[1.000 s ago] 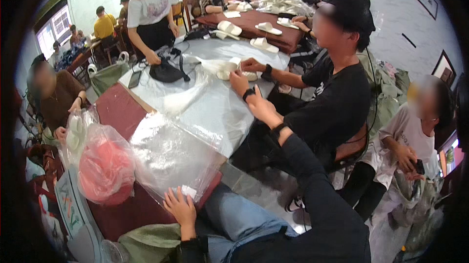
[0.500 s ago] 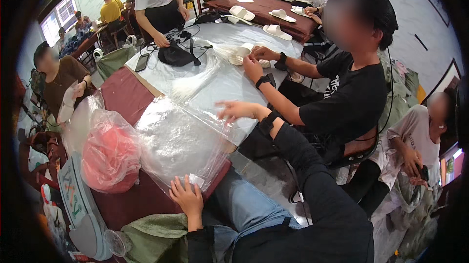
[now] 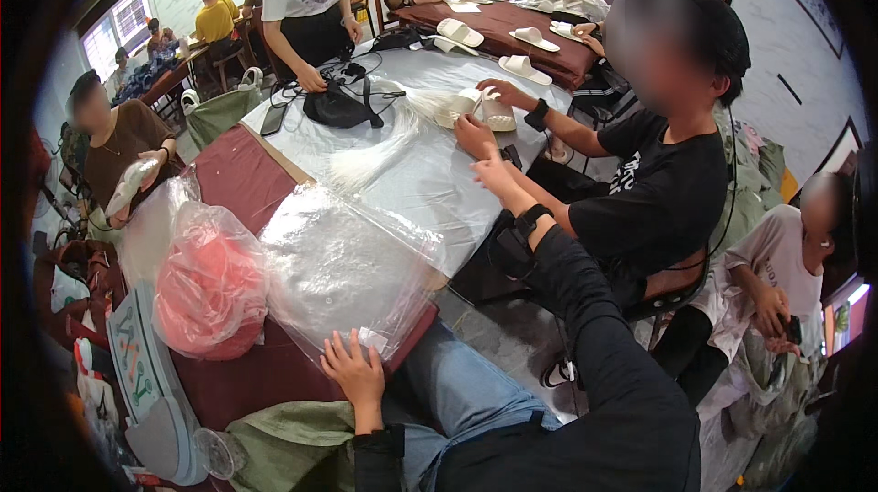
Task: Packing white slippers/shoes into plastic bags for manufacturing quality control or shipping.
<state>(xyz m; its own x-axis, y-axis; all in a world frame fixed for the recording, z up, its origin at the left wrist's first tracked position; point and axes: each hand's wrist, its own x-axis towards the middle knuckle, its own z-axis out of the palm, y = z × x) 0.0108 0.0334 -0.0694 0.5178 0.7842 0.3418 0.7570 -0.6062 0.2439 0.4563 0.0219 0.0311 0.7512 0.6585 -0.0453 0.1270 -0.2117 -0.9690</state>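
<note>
My left hand lies flat with fingers spread on the near corner of a stack of clear plastic bags. A small white label shows beside its fingertips. My right hand reaches out over the far table, fingers apart and empty, close by the wrist of a co-worker in black; whether it touches is unclear. The co-worker's hands handle a pair of cream slippers. Next to the slippers, a bundle of white strands spreads over the grey table cover.
A clear bag with something red inside stands left of the bag stack. At the lower left lies a stack of grey-blue sheets. Further off are a black pouch, a phone and more slippers. Several people sit or stand around.
My right hand has moved away from the bags, forward and right toward the co-worker's wrist. The co-worker's far hand has shifted over the slippers. My left hand stays in place.
</note>
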